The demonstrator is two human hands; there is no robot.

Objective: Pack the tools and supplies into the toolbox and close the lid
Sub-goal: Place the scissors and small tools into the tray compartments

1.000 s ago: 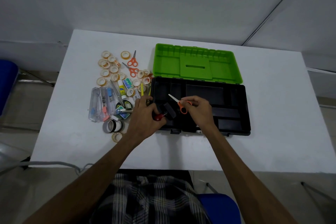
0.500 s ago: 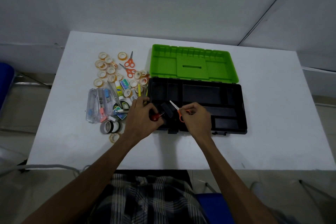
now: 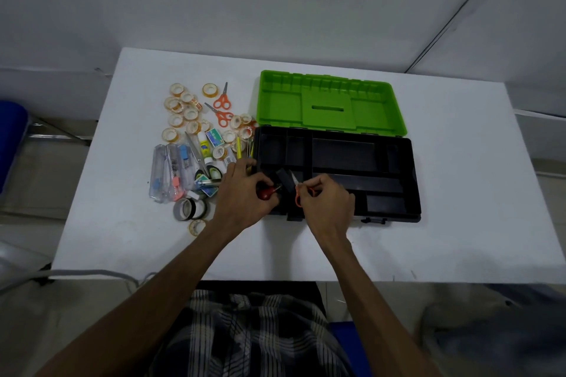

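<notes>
1. A red round-handled tool (image 3: pixel 266 193) is gripped by the left hand (image 3: pixel 242 196) over the near left corner of the black plastic toolbox tray (image 3: pixel 382 184).
2. Small orange-handled scissors (image 3: pixel 297 193) are pinched by the right hand (image 3: pixel 327 202), blades pointing away, above the same corner.
3. The green lid (image 3: pixel 330 104) lies open behind the tray on the white desk (image 3: pixel 459 239).
4. Tape rolls (image 3: pixel 183 107), two more orange scissors (image 3: pixel 222 107) and clear cases (image 3: pixel 167 174) are left beside the box.
</notes>
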